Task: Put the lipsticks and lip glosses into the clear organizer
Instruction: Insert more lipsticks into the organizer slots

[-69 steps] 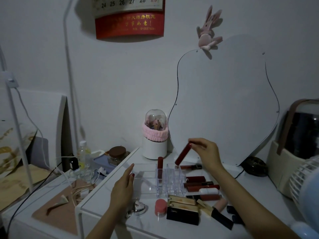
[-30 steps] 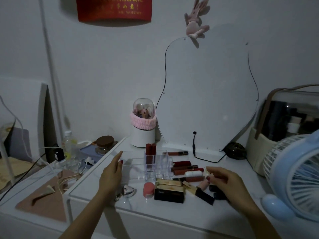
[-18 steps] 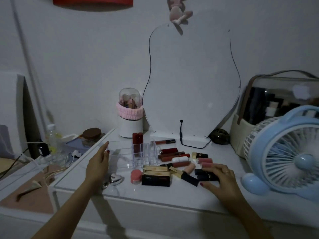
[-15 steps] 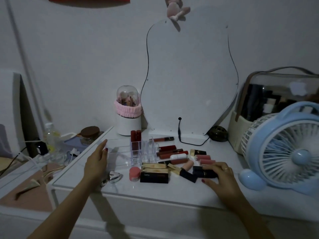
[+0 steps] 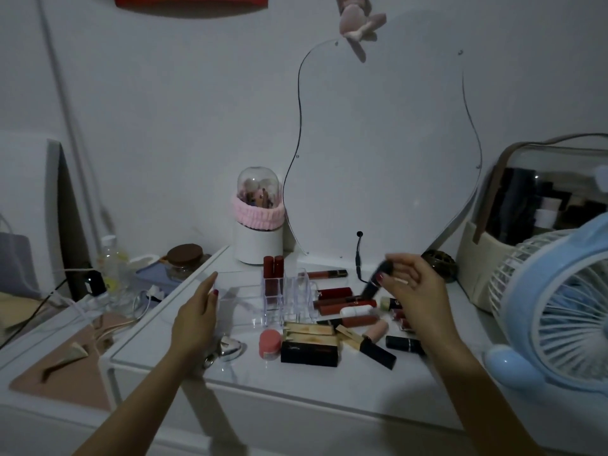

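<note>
The clear organizer (image 5: pixel 291 302) stands on the white table, with two red lip glosses (image 5: pixel 273 274) upright in its back-left slots. My left hand (image 5: pixel 195 315) rests flat against the organizer's left side, fingers together. My right hand (image 5: pixel 413 291) is raised above the pile, shut on a black lipstick (image 5: pixel 376 279) held tilted, just right of the organizer. Several lipsticks and lip glosses (image 5: pixel 345 304) lie to the right of the organizer. Gold and black lipstick boxes (image 5: pixel 311 343) and another black lipstick (image 5: pixel 404 344) lie in front.
A white pot with a pink band (image 5: pixel 258 225) and a curved mirror (image 5: pixel 381 153) stand behind. A blue fan (image 5: pixel 559 311) and a cosmetics case (image 5: pixel 539 218) fill the right side. A pink round tin (image 5: pixel 269 343) and a silver heart (image 5: pixel 228 348) lie near the front.
My right hand dropped the red lip gloss into the organizer, reached down to the pile, picked up a black lipstick and lifted it. My left hand stayed by the organizer.
</note>
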